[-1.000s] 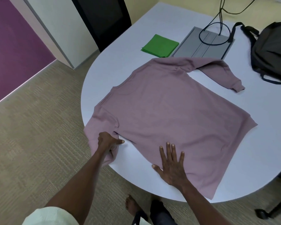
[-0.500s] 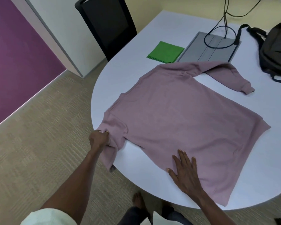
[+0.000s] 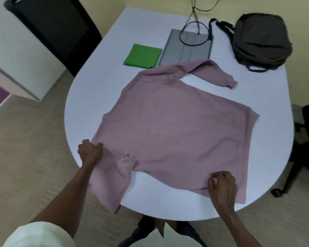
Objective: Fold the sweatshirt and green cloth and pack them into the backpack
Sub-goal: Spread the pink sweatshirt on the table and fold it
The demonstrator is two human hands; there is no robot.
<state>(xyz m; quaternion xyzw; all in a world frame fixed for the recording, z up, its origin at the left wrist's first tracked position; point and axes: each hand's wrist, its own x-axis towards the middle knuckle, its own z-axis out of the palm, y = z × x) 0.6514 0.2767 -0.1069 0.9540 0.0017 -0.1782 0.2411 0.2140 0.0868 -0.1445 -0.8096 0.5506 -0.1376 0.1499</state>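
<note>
A mauve sweatshirt point(image 3: 177, 125) lies spread flat on the white rounded table point(image 3: 89, 97). One sleeve hangs over the near edge; the other lies folded toward the far right. My left hand point(image 3: 89, 150) grips the sweatshirt at its near-left shoulder. My right hand point(image 3: 221, 186) pinches the fabric at the near side edge by the hem. A folded green cloth point(image 3: 143, 56) rests at the far side of the table. The dark backpack point(image 3: 260, 40) sits at the far right corner; I cannot tell whether it is unzipped.
A grey flat case point(image 3: 187, 50) with a looped black cable point(image 3: 194, 34) lies between the green cloth and the backpack. A black chair point(image 3: 52, 31) stands at the far left. Another chair's wheeled base point(image 3: 303, 157) is at the right.
My right hand went from lying flat on the fabric to pinching it, further right. My left hand shifted its grip up onto the shoulder, bunching the sleeve. The camera view swung right.
</note>
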